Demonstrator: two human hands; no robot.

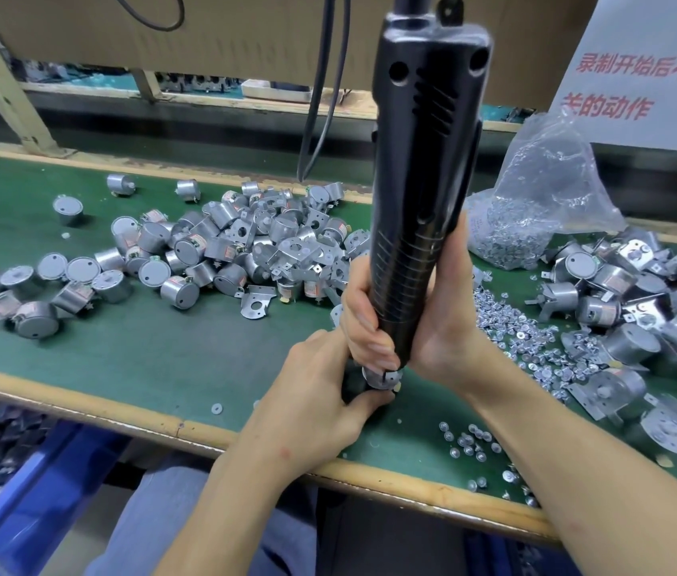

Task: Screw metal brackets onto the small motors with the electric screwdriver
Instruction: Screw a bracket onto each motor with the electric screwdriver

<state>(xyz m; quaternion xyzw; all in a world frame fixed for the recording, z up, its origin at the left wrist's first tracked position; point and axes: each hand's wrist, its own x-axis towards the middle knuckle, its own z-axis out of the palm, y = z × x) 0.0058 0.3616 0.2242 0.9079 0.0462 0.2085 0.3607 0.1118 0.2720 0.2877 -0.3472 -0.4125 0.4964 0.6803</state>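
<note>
My right hand [420, 322] grips the lower body of the black electric screwdriver [424, 168], which stands upright over the bench's front edge. Its silver nose [380, 376] points down into my left hand [320, 392], whose fingers curl round a small part under the tip; that part is almost fully hidden. A heap of small silver motors [245, 243] and loose metal brackets [258, 305] lies on the green mat behind. Motors with brackets fitted [619, 309] pile up on the right.
Loose screws [536, 342] are scattered right of my hands, more by the front edge [470, 442]. A plastic bag of screws [536, 209] stands at the back right. Black cables [320, 97] hang behind. A blue bin with parts [4, 471] sits below left.
</note>
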